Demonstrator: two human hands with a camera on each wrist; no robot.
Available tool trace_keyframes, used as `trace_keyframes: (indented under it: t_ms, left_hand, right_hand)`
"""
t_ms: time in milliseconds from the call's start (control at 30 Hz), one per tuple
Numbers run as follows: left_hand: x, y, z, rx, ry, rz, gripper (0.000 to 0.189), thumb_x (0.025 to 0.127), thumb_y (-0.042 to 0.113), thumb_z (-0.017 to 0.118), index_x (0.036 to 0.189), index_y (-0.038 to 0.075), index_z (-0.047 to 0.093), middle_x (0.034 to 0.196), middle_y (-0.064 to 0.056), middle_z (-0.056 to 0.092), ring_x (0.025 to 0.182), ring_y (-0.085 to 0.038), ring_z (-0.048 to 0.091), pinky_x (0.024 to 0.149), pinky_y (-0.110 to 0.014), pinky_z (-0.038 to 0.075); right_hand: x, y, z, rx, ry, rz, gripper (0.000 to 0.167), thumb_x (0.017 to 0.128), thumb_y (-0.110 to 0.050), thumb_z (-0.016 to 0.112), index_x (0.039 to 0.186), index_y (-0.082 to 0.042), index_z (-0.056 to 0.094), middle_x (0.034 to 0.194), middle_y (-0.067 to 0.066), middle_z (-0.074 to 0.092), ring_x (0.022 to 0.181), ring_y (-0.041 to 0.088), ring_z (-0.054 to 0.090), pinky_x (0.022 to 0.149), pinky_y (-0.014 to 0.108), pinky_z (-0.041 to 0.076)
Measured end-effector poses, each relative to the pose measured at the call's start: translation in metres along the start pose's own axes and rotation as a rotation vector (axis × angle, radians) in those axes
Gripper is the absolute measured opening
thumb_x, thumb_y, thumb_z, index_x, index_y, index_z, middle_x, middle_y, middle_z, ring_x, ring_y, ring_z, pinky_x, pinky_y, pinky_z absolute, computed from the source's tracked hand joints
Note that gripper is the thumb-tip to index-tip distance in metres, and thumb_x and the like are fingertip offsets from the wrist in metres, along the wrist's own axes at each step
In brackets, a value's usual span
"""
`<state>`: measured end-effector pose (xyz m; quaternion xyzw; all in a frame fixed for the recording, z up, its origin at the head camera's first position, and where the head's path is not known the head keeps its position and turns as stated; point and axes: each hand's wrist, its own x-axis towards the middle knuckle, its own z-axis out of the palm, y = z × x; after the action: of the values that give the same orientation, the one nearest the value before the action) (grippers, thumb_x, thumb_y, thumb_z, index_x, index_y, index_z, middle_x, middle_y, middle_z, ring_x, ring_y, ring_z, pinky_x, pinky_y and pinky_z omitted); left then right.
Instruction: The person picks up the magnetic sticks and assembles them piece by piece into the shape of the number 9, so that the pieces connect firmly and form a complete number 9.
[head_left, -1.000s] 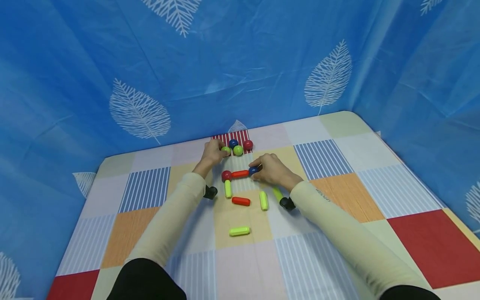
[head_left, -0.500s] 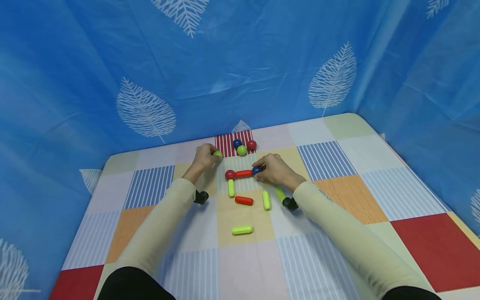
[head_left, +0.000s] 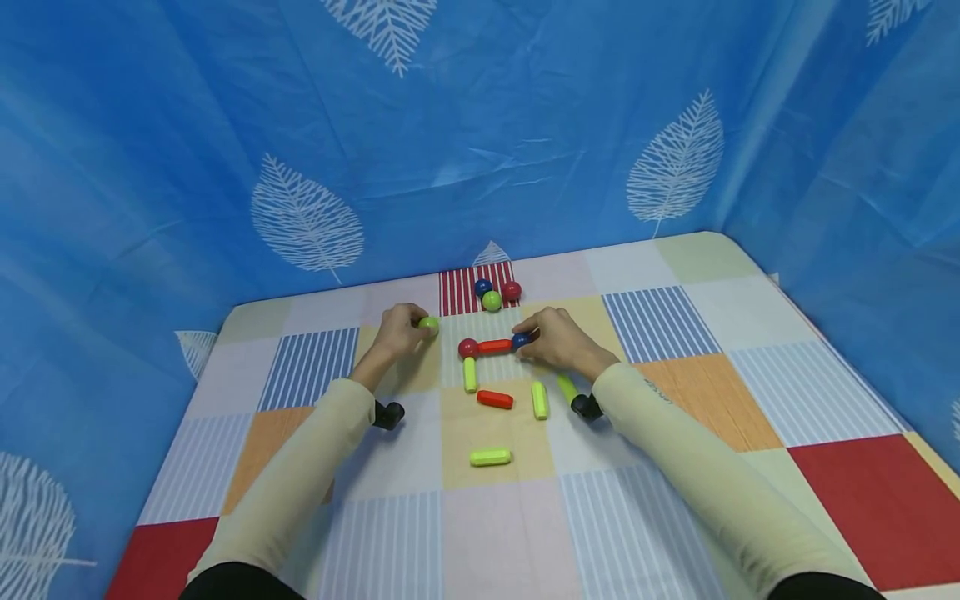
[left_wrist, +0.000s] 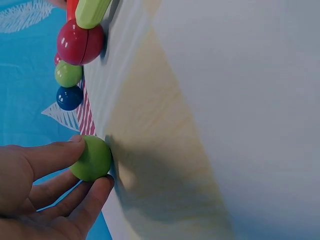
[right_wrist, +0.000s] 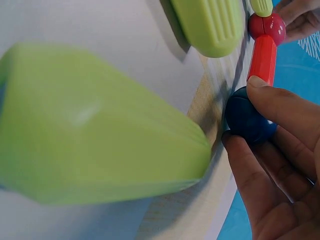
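My left hand (head_left: 399,335) pinches a green ball (left_wrist: 92,159) between thumb and fingers, at or just above the cloth, left of the joined pieces. My right hand (head_left: 561,340) holds a blue ball (right_wrist: 247,116) with thumb and fingertips. That ball meets one end of a red rod (head_left: 495,347), whose other end joins a red ball (head_left: 468,348). From the red ball a yellow-green rod (head_left: 470,375) extends toward the near side. The right fingers partly cover the blue ball.
A loose red rod (head_left: 495,399) and yellow-green rods (head_left: 540,401) lie nearer the person; another green rod (head_left: 567,388) sits by the right wrist camera. Behind the joined pieces are blue (head_left: 483,287), green (head_left: 492,300) and red balls (head_left: 512,291). A blue curtain (head_left: 480,125) borders the table.
My left hand has drawn the green ball away from the back group, leftward and toward the near side. The right hand stays at the blue ball. The head view has shifted slightly.
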<state>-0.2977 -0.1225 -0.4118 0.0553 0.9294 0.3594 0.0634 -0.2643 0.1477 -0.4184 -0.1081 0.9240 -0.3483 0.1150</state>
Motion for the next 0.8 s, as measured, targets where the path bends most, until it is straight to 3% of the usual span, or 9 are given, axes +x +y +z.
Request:
trace_keyframes:
  t_ms: [267, 433, 633, 800]
  left_hand:
    - [-0.022, -0.009, -0.004, -0.025, -0.01, 0.029, 0.03, 0.091, 0.005, 0.067, 0.115, -0.012, 0.062, 0.11, -0.024, 0.065, 0.103, -0.034, 0.06, 0.091, -0.042, 0.049]
    - [-0.04, -0.012, -0.004, -0.021, -0.006, 0.082, 0.029, 0.089, 0.004, 0.068, 0.113, -0.013, 0.063, 0.107, -0.024, 0.066, 0.101, -0.035, 0.062, 0.09, -0.044, 0.05]
    - [-0.062, -0.011, 0.003, -0.017, -0.012, 0.137, 0.027, 0.088, 0.002, 0.069, 0.111, -0.011, 0.065, 0.103, -0.021, 0.068, 0.096, -0.031, 0.063, 0.085, -0.043, 0.052]
    - [-0.076, -0.003, 0.013, -0.03, -0.05, 0.138, 0.027, 0.088, 0.003, 0.07, 0.112, -0.008, 0.066, 0.104, -0.017, 0.068, 0.093, -0.026, 0.062, 0.083, -0.039, 0.053]
  right_hand:
    - [0.0, 0.001, 0.0, -0.005, 0.002, -0.005, 0.038, 0.085, -0.013, 0.078, 0.122, -0.008, 0.071, 0.122, 0.01, 0.067, 0.11, 0.027, 0.056, 0.093, 0.041, 0.049]
    - [0.0, 0.001, 0.0, -0.013, 0.003, 0.0, 0.037, 0.085, -0.014, 0.078, 0.122, -0.01, 0.071, 0.122, 0.009, 0.067, 0.113, 0.029, 0.05, 0.093, 0.042, 0.047]
    - [0.001, 0.0, -0.001, -0.014, -0.001, -0.003, 0.039, 0.085, -0.014, 0.078, 0.122, -0.009, 0.07, 0.119, 0.011, 0.067, 0.113, 0.029, 0.052, 0.094, 0.043, 0.047]
    - [0.001, -0.001, -0.001, -0.016, -0.002, 0.005, 0.038, 0.085, -0.014, 0.078, 0.122, -0.009, 0.071, 0.121, 0.01, 0.067, 0.112, 0.028, 0.052, 0.093, 0.042, 0.047]
